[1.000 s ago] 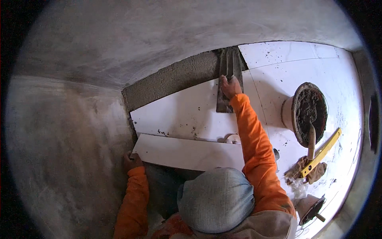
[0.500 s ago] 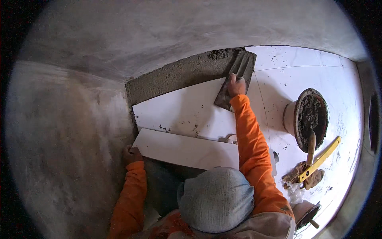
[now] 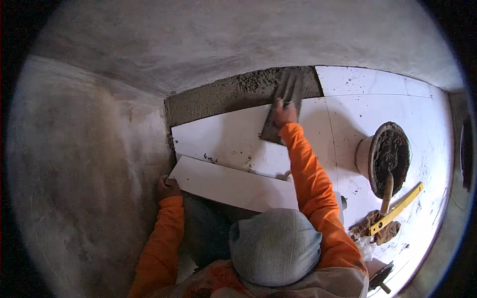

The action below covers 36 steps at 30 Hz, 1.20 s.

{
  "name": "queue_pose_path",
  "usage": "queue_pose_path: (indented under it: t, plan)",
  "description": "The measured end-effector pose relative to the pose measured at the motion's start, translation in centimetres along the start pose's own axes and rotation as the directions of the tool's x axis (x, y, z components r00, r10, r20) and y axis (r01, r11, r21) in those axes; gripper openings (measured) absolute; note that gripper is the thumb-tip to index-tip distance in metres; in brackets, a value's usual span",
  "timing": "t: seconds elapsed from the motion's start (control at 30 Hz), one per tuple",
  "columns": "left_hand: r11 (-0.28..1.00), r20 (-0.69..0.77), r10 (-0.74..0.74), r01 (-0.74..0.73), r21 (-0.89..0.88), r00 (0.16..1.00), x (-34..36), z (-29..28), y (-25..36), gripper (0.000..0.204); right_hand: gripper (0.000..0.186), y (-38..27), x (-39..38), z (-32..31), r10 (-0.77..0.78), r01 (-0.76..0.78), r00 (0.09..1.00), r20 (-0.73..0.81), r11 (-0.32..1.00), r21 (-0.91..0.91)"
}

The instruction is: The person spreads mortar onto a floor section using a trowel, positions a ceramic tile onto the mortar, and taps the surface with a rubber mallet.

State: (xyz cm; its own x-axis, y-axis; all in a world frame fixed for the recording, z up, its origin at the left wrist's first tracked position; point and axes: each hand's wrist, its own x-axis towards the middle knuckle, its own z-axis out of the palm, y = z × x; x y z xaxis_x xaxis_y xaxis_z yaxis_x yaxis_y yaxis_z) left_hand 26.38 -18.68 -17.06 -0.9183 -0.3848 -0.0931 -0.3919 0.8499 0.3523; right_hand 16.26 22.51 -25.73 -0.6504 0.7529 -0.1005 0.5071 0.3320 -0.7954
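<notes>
In my right hand is the handle of a flat rectangular plastering trowel, smeared with grey mortar. Its far end lies over a strip of wet mortar between the wall and the white floor tiles; its near end is over a tile. Rough dark lumps of mortar show left of the blade. My left hand grips the left end of a long, narrow white tile, which lies across in front of me. A grey cloth cap hides part of its near edge.
A bucket of mortar, with a wooden-handled tool in it, stands on the right. Nearby lie a yellow spirit level and a brown rag. Another container sits lower right. Concrete walls bound the left and far sides.
The trowel has moved left along the mortar strip, uncovering mortar beside the far right tile. My left hand keeps its hold on the narrow tile. The whole view has shifted slightly.
</notes>
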Motion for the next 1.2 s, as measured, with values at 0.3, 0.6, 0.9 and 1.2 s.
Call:
queue_pose_path:
  t: [0.3, 0.6, 0.9, 1.2]
  plan:
    - [0.997, -0.112, 0.073, -0.075, -0.011, 0.991, 0.0, 0.8, -1.9, 0.033, 0.050, -3.5, -2.0, -2.9, 0.111, -0.115, 0.981, 0.157, 0.993, 0.013]
    - [0.981, 0.030, -0.111, 0.115, -0.156, 0.993, -0.2, -0.6, -0.7, 0.029, 0.046, -2.3, -6.4, 1.2, -0.216, 0.216, 0.964, 0.153, 0.976, 0.015]
    - [0.993, -0.029, -0.120, 0.120, -0.008, 0.992, 0.1, 0.4, -0.5, 0.033, 0.051, -1.2, -7.1, 3.3, -0.167, 0.217, 0.906, 0.388, 0.972, -0.088]
    - [0.995, -0.050, -0.053, 0.048, -0.082, 0.997, 0.0, 0.5, -0.5, 0.034, 0.049, -2.8, -3.7, 3.2, 0.005, -0.027, 0.980, 0.197, 0.993, 0.113]
